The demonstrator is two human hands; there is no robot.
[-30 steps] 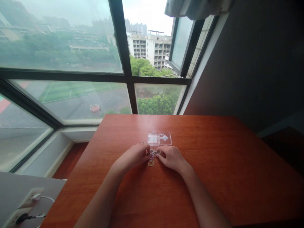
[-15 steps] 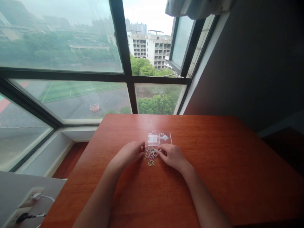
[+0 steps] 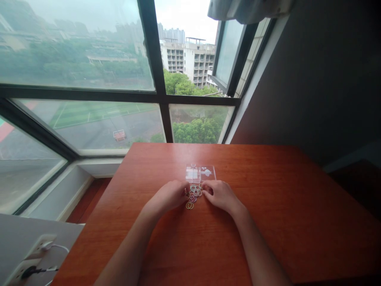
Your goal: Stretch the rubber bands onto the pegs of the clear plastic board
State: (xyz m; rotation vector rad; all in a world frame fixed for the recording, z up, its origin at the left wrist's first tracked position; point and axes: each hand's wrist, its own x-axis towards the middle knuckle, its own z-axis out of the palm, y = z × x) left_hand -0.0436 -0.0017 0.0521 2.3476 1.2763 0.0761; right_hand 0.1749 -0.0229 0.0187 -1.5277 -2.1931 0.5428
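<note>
Several small pastel hair ties [image 3: 195, 190] lie in a loose, overlapping cluster on the tabletop. Two yellowish hair ties [image 3: 189, 205] overlap at the near edge of the cluster. At its left side is my left hand [image 3: 171, 195], fingertips touching the ties, thumb and forefinger apart. From the right, my right hand [image 3: 219, 194] borders the cluster with bent fingers, thumb and forefinger also apart. Neither hand visibly lifts a tie. Just beyond the ties lies a clear plastic box [image 3: 193, 174], with a transparent panel bearing a white print to its right.
The reddish-brown wooden table [image 3: 291, 198] reaches to a dark-framed window [image 3: 165, 97] at the back. A grey wall [image 3: 297, 87] rises on the right. Low at the left, plugs sit in a wall socket [image 3: 38, 248].
My left hand has moved right, and the ties beside it have shifted right into a tighter cluster. My right hand has moved slightly right.
</note>
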